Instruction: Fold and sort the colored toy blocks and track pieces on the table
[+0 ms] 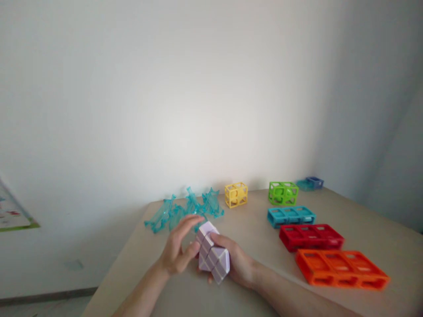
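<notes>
A pale lavender block puzzle (211, 253) with light edges, made of square and wedge-shaped segments, is held above the table near its front. My right hand (239, 264) is closed on it from the right, with the thumb pressed over its upper side. To the left is my left hand (180, 246), its fingers curved and spread apart from the thumb. That thumb's tip is at the puzzle's left side; whether it touches I cannot tell. Some fingertips show below the puzzle, and its underside is hidden.
Translucent teal plastic pieces (194, 204) lie in a pile at the back left of the table (132, 273). A yellow frame block (235, 194) and a green one (283, 193) stand near the wall. Blue (291, 215), red (311, 237) and orange (342, 268) frames line the right side.
</notes>
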A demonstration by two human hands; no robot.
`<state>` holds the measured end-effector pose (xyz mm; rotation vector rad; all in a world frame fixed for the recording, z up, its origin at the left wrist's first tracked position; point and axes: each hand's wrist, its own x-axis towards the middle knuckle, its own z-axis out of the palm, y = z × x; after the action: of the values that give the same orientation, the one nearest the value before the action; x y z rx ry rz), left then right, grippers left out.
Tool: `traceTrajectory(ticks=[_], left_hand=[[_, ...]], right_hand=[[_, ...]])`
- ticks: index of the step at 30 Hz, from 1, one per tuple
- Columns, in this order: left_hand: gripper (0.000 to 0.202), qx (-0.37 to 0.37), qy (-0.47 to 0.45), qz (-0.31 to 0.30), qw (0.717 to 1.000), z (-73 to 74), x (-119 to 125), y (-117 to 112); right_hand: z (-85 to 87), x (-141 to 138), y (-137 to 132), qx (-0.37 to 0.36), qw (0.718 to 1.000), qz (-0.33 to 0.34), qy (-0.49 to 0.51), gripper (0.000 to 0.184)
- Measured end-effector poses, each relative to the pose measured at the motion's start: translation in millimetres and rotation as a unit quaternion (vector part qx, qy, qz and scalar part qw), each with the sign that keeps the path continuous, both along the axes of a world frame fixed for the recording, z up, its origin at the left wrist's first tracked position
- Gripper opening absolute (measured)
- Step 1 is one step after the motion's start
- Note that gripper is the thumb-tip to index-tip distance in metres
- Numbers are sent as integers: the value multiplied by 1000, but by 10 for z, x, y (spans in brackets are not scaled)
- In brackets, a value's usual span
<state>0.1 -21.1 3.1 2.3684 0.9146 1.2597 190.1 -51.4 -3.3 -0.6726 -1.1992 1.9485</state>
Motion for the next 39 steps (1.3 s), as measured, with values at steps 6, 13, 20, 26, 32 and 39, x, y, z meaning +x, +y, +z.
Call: traceTrajectory(ticks=[6, 13, 20, 26, 32, 39], left_hand=[[55, -199, -170, 27, 965, -123, 302, -91], [62, -320, -345, 37, 882, -56, 308, -4], [49, -218, -293, 24, 931, -47, 381, -114], [59, -192, -290, 8, 938, -79, 369, -128], [76, -196, -258, 22, 946, -91, 387, -119], [36, -176, -278, 68, 942, -11, 414, -169]], right_hand=[[8, 29, 47, -55, 997, 2, 59, 73], [-108, -15, 157, 68, 962, -263, 38, 46], [-107, -44, 113, 96, 970, -215, -59, 50], [-123, -112, 36, 7, 987, -161, -2, 43], [-117, -50, 97, 135, 947, -287, -45, 41], [-88, -56, 43, 30, 983, -150, 99, 29]])
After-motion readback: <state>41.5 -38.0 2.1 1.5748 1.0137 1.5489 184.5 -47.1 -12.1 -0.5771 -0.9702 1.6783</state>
